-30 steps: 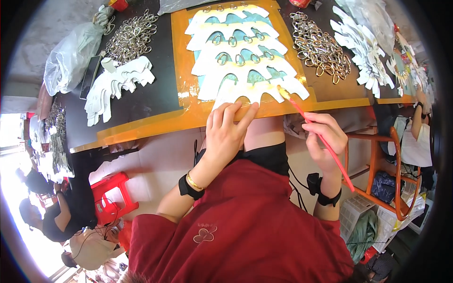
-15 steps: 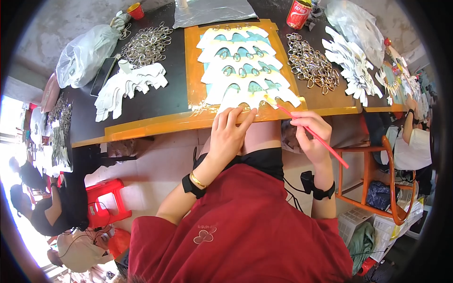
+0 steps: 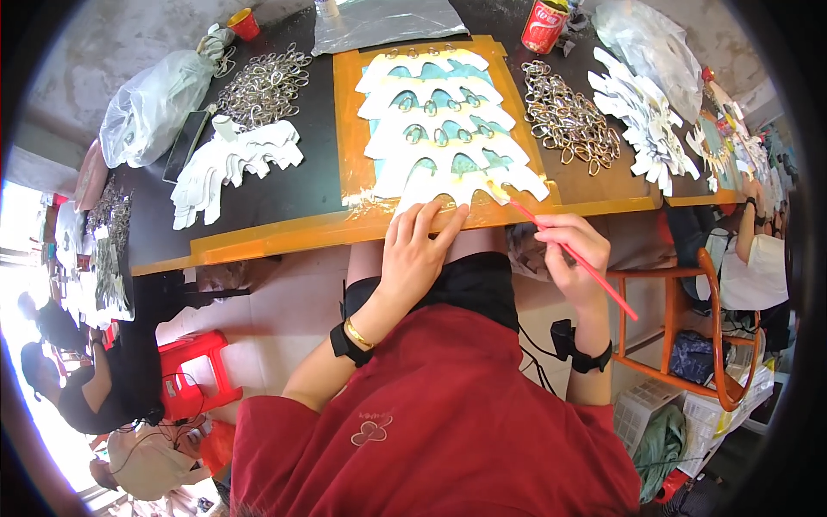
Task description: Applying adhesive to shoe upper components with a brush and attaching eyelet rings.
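My right hand pinches a thin red brush, its tip touching the nearest white cut piece. That piece has scalloped edges and yellowish wet-looking patches. My left hand lies with fingers stretched out, the fingertips pressing on the piece's front edge. Behind it, several similar white pieces lie in overlapping rows on an orange-brown board. Metal oval rings sit along the farther rows. The nearest piece shows no rings.
A pile of metal rings and a stack of white pieces lie at left. More rings and white pieces lie at right. A red can stands at the back. An orange chair is beside me; other people sit at both sides.
The brush tip and my right hand have shifted slightly to the right and nearer to me along the piece. My left hand stays almost in place.
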Available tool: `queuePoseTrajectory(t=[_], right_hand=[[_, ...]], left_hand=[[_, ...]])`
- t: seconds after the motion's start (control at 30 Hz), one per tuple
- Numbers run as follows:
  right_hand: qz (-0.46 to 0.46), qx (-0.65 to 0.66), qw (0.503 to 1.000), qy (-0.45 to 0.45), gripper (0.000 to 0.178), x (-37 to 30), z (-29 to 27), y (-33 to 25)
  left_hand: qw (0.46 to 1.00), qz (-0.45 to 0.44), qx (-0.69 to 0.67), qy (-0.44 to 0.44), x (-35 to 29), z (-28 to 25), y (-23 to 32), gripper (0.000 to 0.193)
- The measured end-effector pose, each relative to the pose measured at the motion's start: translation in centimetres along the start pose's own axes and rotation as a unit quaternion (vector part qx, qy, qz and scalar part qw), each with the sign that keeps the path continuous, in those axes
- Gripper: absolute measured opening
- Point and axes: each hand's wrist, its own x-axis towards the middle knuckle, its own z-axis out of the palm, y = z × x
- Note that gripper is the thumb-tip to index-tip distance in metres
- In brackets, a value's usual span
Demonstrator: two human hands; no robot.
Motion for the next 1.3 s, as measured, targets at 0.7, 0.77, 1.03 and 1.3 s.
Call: queuePoseTrajectory(t=[0.7, 0.77, 1.03, 1.3], right_hand=[[-0.004, 0.018, 0.999, -0.038, 0.022, 0.7, -0.4, 1.0], [-0.005, 0.016, 0.999, -0.031, 0.022, 0.6, -0.9, 1.3], [0.109, 0.103, 0.988, 0.023, 0.015, -0.1, -1.4, 1.7], [0.389, 0.511, 0.742, 0.192, 0.022, -0.3, -1.0, 6.4]], left_hand=[[0.998, -0.006, 0.058, -0.007, -0.2, 0.9, -0.2, 0.056], [0.998, -0.005, 0.061, -0.014, -0.3, 0.8, -0.1, 0.056], [0.998, -0.004, 0.066, -0.016, -0.4, 0.6, -0.1, 0.057], [0.998, 0.000, 0.053, -0.042, 0.1, 0.5, -0.2, 0.057]])
